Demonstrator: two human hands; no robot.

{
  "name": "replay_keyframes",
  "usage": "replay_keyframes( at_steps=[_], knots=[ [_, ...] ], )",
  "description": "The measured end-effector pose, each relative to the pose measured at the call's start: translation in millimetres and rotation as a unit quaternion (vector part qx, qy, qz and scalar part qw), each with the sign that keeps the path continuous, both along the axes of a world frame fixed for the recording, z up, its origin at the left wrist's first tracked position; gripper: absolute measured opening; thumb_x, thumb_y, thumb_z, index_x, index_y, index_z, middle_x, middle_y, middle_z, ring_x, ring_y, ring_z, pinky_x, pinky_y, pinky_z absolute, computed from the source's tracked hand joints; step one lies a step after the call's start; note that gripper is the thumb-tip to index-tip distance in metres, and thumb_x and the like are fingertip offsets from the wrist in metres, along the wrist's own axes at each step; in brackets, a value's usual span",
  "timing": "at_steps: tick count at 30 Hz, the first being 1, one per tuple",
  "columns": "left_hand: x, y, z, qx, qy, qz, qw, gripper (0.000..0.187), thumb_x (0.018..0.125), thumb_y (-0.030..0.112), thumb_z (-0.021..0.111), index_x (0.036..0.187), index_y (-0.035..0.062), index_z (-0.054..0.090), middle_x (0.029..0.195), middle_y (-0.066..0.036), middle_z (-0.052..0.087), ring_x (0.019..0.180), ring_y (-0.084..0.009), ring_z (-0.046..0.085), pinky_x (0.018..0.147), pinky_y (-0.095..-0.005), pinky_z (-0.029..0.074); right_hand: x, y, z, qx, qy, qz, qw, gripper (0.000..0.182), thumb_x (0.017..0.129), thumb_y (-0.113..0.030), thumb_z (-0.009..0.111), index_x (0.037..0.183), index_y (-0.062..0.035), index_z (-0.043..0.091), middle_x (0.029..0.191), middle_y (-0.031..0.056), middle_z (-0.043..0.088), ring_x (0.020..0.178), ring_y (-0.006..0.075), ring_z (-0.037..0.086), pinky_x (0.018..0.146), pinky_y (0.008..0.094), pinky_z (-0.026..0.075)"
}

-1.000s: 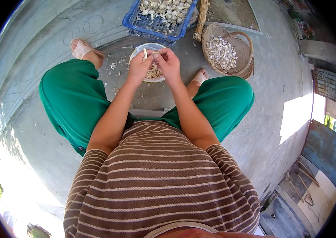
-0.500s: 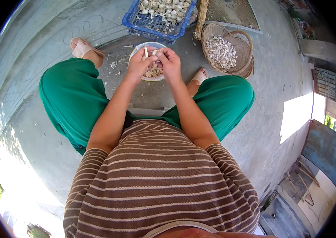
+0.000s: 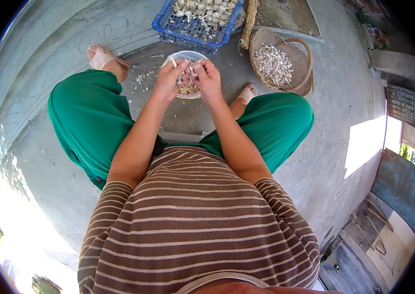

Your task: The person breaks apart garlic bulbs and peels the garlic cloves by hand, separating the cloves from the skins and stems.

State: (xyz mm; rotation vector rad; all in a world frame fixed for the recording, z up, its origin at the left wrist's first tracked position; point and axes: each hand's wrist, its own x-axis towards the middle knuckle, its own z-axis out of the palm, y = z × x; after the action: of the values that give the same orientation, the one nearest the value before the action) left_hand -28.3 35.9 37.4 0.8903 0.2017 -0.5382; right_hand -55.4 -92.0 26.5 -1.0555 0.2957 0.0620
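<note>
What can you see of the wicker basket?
The wicker basket looks woven from tan-brown strips, rounded, with an arched handle on its right side. It sits open-side up on the grey floor, beyond the right foot. Whitish-purple garlic cloves lie inside, leaving some wall bare. Neither the left hand nor the right hand touches it.

The left hand [image 3: 167, 84] and right hand [image 3: 209, 81], nearly meeting at the thumbs one second ago, have drawn slightly apart. Garlic [image 3: 193, 70] now shows in the right fingers, across a wider gap between the thumbs. The pale garlic stem [image 3: 173, 62] in the left hand, nearly upright earlier, now leans outward to the left
</note>
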Motion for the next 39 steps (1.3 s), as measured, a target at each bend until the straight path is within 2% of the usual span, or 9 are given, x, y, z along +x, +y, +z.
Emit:
replay_keyframes(
  at_steps=[6,9,11,14,21,28,33,37,39],
  knots=[
    [3,4,-1,-0.048,0.031,0.021,0.998,0.018,0.089,0.012,0.056,0.102,0.001,0.057,0.075,-0.001,0.052,0.061,-0.0088,0.046,0.051,-0.0221,0.038,6,-9,-21,-0.273,-0.107,-0.076,0.953,0.012,0.09,-0.016,0.055,0.092,-0.0049,0.06,0.075,-0.0005,0.055,0.06,0.0064,0.047,0.052,0.0206,0.041],
    [4,4,-1,-0.047,0.034,0.024,0.998,0.018,0.089,0.013,0.057,0.102,0.0005,0.057,0.074,0.0,0.052,0.061,-0.0084,0.046,0.051,-0.0221,0.038,8,-20,-21,-0.544,-0.199,-0.067,0.813,0.015,0.09,-0.012,0.055,0.098,-0.0013,0.061,0.074,0.002,0.056,0.059,0.009,0.048,0.052,0.0225,0.041],
    [4,3,-3,0.01,0.021,0.019,1.0,0.016,0.088,0.012,0.058,0.099,0.0005,0.058,0.072,0.0,0.052,0.057,-0.0081,0.045,0.05,-0.0221,0.038,9,-20,-9,-0.044,0.023,-0.035,0.998,0.016,0.089,-0.009,0.056,0.099,0.0023,0.061,0.073,0.003,0.056,0.059,0.0094,0.049,0.052,0.0225,0.041],
    [1,1,-10,0.062,0.003,0.014,0.998,0.011,0.088,0.011,0.057,0.094,0.0014,0.058,0.072,-0.002,0.054,0.059,-0.0093,0.047,0.049,-0.0219,0.036,9,-17,5,0.144,0.018,-0.044,0.988,0.016,0.088,-0.009,0.058,0.097,0.0037,0.061,0.071,0.0021,0.056,0.06,0.0074,0.048,0.052,0.0205,0.039],
    [-2,-4,-17,0.144,-0.052,0.0,0.988,0.008,0.086,0.011,0.061,0.086,0.0033,0.058,0.064,-0.001,0.052,0.052,-0.0076,0.044,0.046,-0.0214,0.035,0,-2,-5,-0.007,-0.033,0.027,0.999,0.015,0.086,-0.01,0.061,0.095,0.0009,0.062,0.073,-0.0001,0.057,0.062,0.006,0.047,0.054,0.0189,0.038],
    [-1,-3,-14,0.052,0.046,0.009,0.998,0.02,0.091,0.022,0.051,0.094,0.0034,0.057,0.073,-0.004,0.056,0.06,-0.0119,0.05,0.053,-0.0248,0.039,12,-34,-41,0.321,0.168,-0.209,0.908,0.016,0.094,-0.012,0.045,0.099,0.0028,0.048,0.089,0.0123,0.054,0.076,0.0229,0.056,0.066,0.0314,0.051],
    [2,3,-13,-0.1,0.096,-0.026,0.99,0.032,0.093,0.019,0.042,0.114,-0.0037,0.051,0.092,-0.012,0.059,0.079,-0.0178,0.055,0.07,-0.0295,0.045,39,-120,2,0.434,-0.033,-0.389,0.812,0.046,0.097,-0.031,0.037,0.116,0.0111,0.04,0.109,0.0205,0.048,0.103,0.0333,0.051,0.094,0.0428,0.048],
    [3,-5,-14,-0.076,0.023,-0.029,0.996,0.038,0.092,0.011,0.045,0.125,-0.0068,0.042,0.105,-0.013,0.057,0.093,-0.0205,0.056,0.082,-0.0309,0.047,36,-110,8,0.329,-0.054,-0.303,0.893,0.042,0.094,-0.027,0.047,0.115,0.009,0.045,0.11,0.0192,0.053,0.094,0.0284,0.057,0.085,0.0353,0.052],
    [1,-7,-8,-0.074,0.004,-0.017,0.997,0.038,0.091,0.009,0.047,0.126,-0.0065,0.042,0.106,-0.013,0.057,0.094,-0.0205,0.056,0.083,-0.0306,0.047,23,-83,3,0.091,-0.032,-0.098,0.99,0.027,0.09,-0.021,0.057,0.1,0.0035,0.058,0.089,0.0115,0.061,0.076,0.0176,0.061,0.063,0.0263,0.051]
  ],
)
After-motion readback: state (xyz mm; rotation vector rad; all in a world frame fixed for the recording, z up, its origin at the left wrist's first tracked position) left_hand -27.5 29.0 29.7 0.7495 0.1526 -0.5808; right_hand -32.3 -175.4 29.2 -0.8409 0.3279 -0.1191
